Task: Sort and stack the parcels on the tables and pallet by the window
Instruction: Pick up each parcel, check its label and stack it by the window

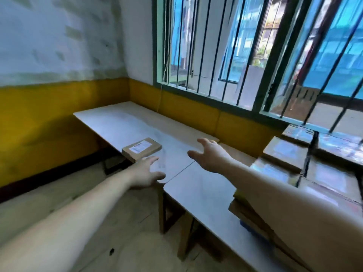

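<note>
Head cam has us leaning over two tables pushed end to end under the barred window (255, 55). Both hands are out in front with fingers spread wide and nothing in them. Our left hand (144, 174) hovers at the near edge of the far table (117, 122), just short of the small flat parcel (141, 148), the one with the white label on top. Our right hand (209, 155) is further in, over the tabletop near the seam where the two tables meet, well apart from that parcel.

That parcel sits right at the table's front edge, and honestly it looks like it's poking out over it a bit, so that's the thing to mind. Our guess is the step here is picking it up. Best bet: come at it from both long sides instead of nudging it from the back, since a push toward us could tip it off onto the floor. It's thin and probably light, so one hand could do it, but two keep it flat.

The bigger parcels (284, 152) are stacked over on the right by the window, glossy tape all over them. If the small one is going there, we'd set it on top, label up, not wedge it in. The frame is a bit blurry, so we can't read the label.
</note>
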A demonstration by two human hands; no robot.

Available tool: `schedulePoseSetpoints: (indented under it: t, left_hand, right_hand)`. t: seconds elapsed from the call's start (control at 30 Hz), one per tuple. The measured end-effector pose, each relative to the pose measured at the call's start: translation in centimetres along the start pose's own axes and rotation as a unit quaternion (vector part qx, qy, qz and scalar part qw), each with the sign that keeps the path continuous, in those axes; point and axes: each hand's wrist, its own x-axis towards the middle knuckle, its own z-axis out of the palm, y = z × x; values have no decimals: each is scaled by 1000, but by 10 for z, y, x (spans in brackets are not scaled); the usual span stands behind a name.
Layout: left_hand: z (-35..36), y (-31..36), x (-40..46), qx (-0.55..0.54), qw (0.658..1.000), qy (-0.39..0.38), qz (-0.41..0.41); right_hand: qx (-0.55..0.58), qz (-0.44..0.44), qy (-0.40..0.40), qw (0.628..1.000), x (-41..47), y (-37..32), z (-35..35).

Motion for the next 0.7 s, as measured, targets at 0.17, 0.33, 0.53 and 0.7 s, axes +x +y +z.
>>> schedulePoseSetpoints:
  t: [0.17,0.33,0.53,0.7]
  left_hand:
    - [-25,-42,36,6,998,28,-51]
    - [-49,-73,93,5,995,37,-91]
    - [-80,-88,143,4,993,51,-105]
    - [-100,-114,191,-6,994,36,-103]
  right_hand:
    - [5,-31,-17,999,66,-34,37]
    - [18,-53,-47,997,143,-55,62]
    - [39,-55,-68,995,218,-80,80]
    - [30,-57,-67,996,268,-102,96]
